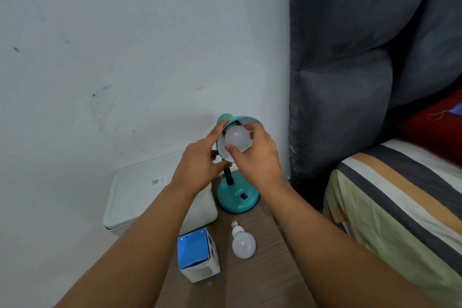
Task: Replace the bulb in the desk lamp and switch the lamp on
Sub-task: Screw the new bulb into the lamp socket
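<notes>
Hands at lamp; box, spare bulb nearby.

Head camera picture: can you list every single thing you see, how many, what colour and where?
desk lamp: 1, teal, on the table by the wall
bulb in the shade: 1, white, at the lamp's shade
loose bulb: 1, white, lying on the table before the lamp's base
bulb box: 1, blue and white, left of the loose bulb
table: 1, brown wood grain
white bin: 1, left of the table
headboard: 1, dark grey, right
bed cover: 1, striped, right
left hand: 1, on the shade
right hand: 1, holding the bulb in the shade
</notes>
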The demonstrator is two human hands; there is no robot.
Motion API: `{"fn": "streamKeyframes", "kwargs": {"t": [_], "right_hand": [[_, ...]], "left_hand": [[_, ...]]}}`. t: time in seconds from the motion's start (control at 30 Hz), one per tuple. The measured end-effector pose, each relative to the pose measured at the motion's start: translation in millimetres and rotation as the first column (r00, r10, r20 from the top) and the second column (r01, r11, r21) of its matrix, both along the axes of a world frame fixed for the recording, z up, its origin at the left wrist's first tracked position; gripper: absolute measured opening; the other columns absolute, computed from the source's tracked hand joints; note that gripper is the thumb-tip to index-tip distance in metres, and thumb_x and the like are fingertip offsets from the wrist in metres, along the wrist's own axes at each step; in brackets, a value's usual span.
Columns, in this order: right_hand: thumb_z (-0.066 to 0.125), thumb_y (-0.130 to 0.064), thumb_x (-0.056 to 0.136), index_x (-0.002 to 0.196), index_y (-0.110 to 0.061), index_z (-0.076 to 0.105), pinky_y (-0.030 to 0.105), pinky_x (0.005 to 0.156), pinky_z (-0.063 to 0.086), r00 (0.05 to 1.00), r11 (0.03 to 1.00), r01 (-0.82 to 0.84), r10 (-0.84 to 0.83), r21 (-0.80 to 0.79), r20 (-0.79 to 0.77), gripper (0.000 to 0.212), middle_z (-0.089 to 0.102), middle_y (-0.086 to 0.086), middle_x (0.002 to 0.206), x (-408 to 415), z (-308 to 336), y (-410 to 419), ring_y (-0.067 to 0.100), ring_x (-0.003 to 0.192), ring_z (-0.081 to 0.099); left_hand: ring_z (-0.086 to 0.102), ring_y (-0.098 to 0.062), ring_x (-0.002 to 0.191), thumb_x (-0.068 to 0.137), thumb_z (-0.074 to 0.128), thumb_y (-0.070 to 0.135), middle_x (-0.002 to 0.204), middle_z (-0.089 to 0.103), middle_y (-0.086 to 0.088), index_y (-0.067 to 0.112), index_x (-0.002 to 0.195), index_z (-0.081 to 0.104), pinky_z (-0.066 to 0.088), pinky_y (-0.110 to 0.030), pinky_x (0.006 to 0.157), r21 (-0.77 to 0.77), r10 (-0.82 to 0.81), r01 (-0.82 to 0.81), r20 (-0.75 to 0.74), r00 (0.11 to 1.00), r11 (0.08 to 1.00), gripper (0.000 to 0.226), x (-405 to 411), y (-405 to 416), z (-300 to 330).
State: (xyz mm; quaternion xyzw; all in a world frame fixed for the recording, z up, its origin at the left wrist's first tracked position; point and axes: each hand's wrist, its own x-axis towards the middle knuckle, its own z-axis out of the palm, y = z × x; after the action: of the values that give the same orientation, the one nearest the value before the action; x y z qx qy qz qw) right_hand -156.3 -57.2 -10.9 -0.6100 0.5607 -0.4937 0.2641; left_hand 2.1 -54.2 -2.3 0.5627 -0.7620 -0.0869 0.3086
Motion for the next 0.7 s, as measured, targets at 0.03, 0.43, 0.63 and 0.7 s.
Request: {"fn": "streamKeyframes", "kwargs": {"t": [0.03, 0.43, 0.63, 0.7], "right_hand": [[0.077, -0.040, 0.081, 0.130, -0.023, 0.046, 0.033, 0.092, 0.050, 1.000, 1.000, 0.001, 0.000, 0.016, -0.008, 0.060, 0.057, -0.002, 0.127, -0.6, 1.1, 0.0, 0.017, 0.112, 0.056], [0.072, -0.049, 0.082, 0.126, -0.022, 0.042, 0.045, 0.090, 0.054, 1.000, 0.997, 0.014, -0.013, 0.075, -0.017, 0.060, 0.059, 0.001, 0.122, 1.1, -0.6, -1.3, 0.023, 0.107, 0.061], [0.071, -0.050, 0.082, 0.125, -0.023, 0.041, 0.044, 0.088, 0.056, 1.000, 0.996, 0.014, -0.012, 0.089, -0.015, 0.059, 0.059, 0.001, 0.119, 0.1, -0.9, 0.4, 0.023, 0.104, 0.062], [0.072, -0.050, 0.081, 0.126, -0.024, 0.041, 0.042, 0.088, 0.056, 1.000, 0.995, 0.002, -0.001, 0.101, -0.008, 0.061, 0.059, 0.001, 0.119, -0.7, 0.1, 1.3, 0.021, 0.104, 0.061]], "left_hand": [[0.070, -0.008, 0.088, 0.082, 0.084, 0.028, 0.114, 0.072, 0.006, 0.054, 0.152, 0.021, 0.048, -0.005, 0.082, 0.004, 0.002, -0.002, 0.000, 1.000, 1.000, 0.098, 0.0, 0.2, 0.1], [0.069, -0.008, 0.090, 0.082, 0.084, 0.027, 0.119, 0.071, 0.005, 0.050, 0.154, 0.021, 0.044, -0.005, 0.080, 0.001, 0.040, -0.041, 0.030, 0.999, 0.999, 0.099, -2.9, -0.5, -1.5], [0.070, -0.010, 0.094, 0.082, 0.084, 0.030, 0.124, 0.069, 0.005, 0.053, 0.154, 0.019, 0.054, -0.022, 0.090, 0.014, 0.049, -0.050, 0.025, 0.998, 0.999, 0.099, -4.6, 2.1, -1.1], [0.069, -0.011, 0.096, 0.082, 0.083, 0.031, 0.124, 0.069, 0.005, 0.052, 0.154, 0.019, 0.052, -0.021, 0.090, 0.016, 0.053, -0.054, 0.027, 0.998, 0.998, 0.099, -4.7, 3.3, -0.5]]}}
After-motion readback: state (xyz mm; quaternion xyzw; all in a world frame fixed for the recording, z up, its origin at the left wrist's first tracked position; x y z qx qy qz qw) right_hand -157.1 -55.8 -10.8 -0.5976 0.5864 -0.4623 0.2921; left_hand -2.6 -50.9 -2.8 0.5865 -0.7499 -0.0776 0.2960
